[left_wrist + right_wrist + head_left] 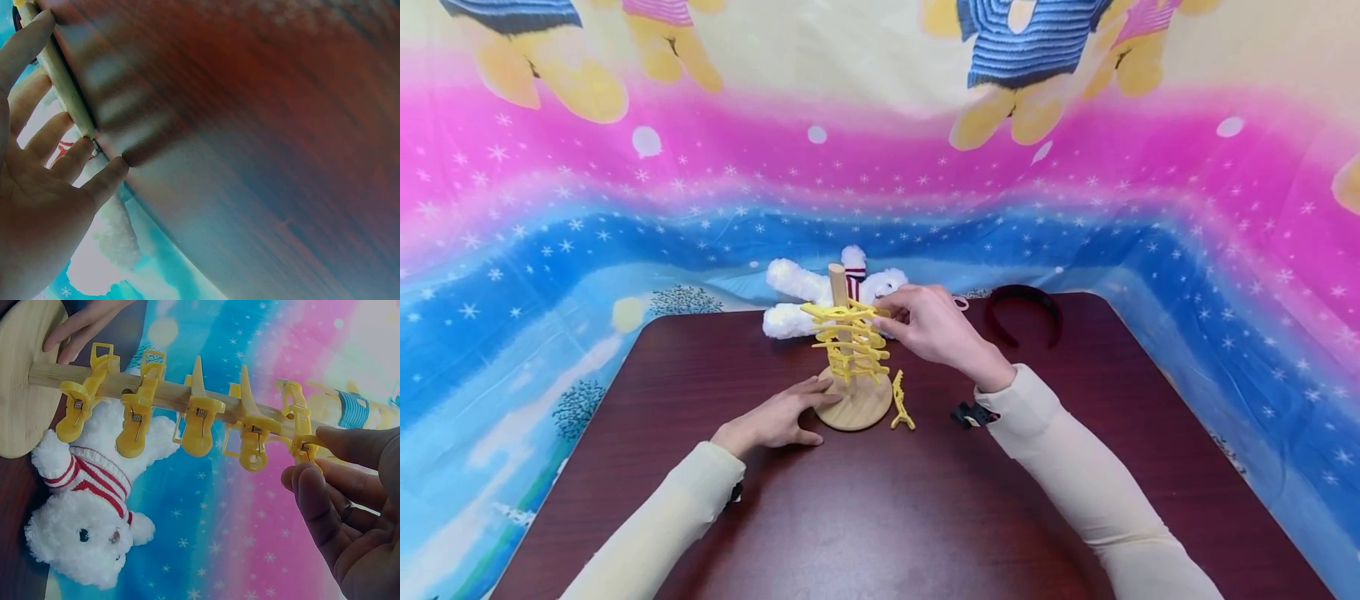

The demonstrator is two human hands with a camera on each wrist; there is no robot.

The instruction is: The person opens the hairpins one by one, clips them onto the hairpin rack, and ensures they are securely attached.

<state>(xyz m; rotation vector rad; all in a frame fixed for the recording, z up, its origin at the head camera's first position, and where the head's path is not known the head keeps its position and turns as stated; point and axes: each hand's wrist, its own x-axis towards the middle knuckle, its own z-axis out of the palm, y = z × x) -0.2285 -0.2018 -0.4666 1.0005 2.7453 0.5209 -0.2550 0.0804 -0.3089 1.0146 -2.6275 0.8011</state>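
Note:
A wooden post [837,285] stands upright on a round wooden base [852,415] near the middle of the table. Several yellow spring clips [201,422] are clamped along it, one above another. At the top, my right hand [934,325] pinches the handles of the uppermost clip [299,403] between thumb and fingers. That clip sits around the post. My left hand [775,415] touches the left side of the base with its fingers extended, and in the left wrist view they lie along the base's edge [65,84]. One loose yellow clip [902,402] lies right of the base.
Behind the stand, a white plush bear [87,519] in a red-and-white striped sweater lies on its back. A dark red headband [1024,293] rests at the table's back right. Beyond the dark wooden table [880,517] hangs a patterned cloth [880,183].

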